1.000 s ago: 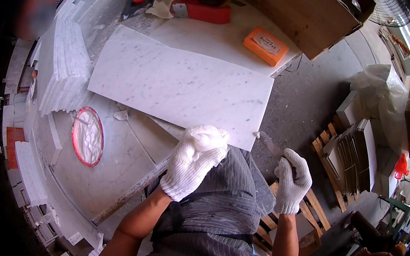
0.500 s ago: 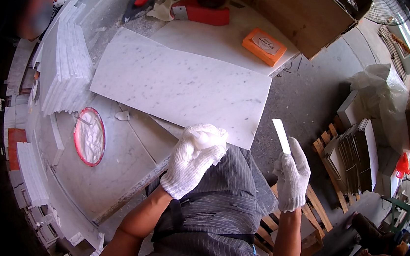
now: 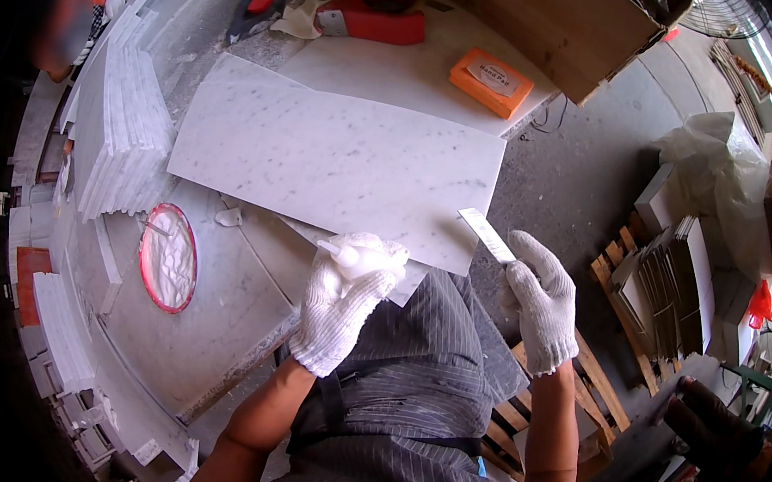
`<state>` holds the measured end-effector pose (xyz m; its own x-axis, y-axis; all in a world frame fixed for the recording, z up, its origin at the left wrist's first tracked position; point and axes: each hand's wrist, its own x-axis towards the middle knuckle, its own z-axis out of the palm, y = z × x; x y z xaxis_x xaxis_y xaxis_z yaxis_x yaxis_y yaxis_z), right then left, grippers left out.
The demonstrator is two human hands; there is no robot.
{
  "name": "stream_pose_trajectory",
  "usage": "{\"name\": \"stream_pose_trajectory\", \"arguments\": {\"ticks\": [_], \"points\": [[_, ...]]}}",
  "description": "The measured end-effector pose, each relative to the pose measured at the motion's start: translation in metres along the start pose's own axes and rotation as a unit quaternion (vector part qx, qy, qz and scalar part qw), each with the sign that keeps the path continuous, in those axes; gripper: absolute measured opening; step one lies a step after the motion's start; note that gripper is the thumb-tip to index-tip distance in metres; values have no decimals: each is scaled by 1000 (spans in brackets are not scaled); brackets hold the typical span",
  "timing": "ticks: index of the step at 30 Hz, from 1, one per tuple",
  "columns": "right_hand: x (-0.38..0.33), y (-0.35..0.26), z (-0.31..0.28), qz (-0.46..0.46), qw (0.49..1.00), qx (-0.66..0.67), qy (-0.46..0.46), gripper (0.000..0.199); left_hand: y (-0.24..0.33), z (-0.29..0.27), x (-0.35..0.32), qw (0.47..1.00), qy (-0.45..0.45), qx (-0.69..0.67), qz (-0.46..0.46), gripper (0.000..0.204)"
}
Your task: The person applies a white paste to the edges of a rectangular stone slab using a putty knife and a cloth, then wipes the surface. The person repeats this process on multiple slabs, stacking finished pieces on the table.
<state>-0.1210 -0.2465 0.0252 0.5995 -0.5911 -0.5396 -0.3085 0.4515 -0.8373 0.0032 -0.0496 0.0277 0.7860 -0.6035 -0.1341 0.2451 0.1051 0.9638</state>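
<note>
My left hand (image 3: 335, 309), in a white knit glove, is closed around a small white squeeze bottle (image 3: 361, 260) whose narrow tip points left. A pale flat corner (image 3: 411, 285) shows beside that hand; whether the hand touches it I cannot tell. Between the gloved thumb and fingers of my right hand (image 3: 542, 312) is a flat white strip (image 3: 487, 235), slanting up to the left with its far end by the slab's right edge. Beyond both hands lies a grey-veined white marble slab (image 3: 338, 157).
A red-rimmed bowl of white paste (image 3: 181, 263) stands at left, near stacked marble slabs (image 3: 123, 123). At the back are a red tape dispenser (image 3: 379, 25), an orange hand pad (image 3: 490, 82) and a cardboard box (image 3: 537, 23). Pallets (image 3: 625, 264) stand right; a person (image 3: 82, 17) is far left.
My left hand has shifted slightly left and turned, bringing the bottle's tip into view. My right hand has tilted the strip leftward, its far end now closer to the slab.
</note>
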Motion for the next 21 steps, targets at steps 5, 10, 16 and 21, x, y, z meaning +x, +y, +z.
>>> {"name": "stream_pose_trajectory", "arguments": {"ticks": [5,10,16,21], "points": [[7,1,9,-40,999,-32,-2,26,-1,-1,0,1000,0,-2,-14,38],[11,6,15,-61,997,-50,6,24,2,-1,3,1000,-16,26,-5,37],[3,9,12,-82,991,-109,7,23,-5,-1,2,1000,-7,6,16,37],[-11,8,6,-33,993,-109,-6,22,-4,0,2,1000,-7,5,14,38]]}}
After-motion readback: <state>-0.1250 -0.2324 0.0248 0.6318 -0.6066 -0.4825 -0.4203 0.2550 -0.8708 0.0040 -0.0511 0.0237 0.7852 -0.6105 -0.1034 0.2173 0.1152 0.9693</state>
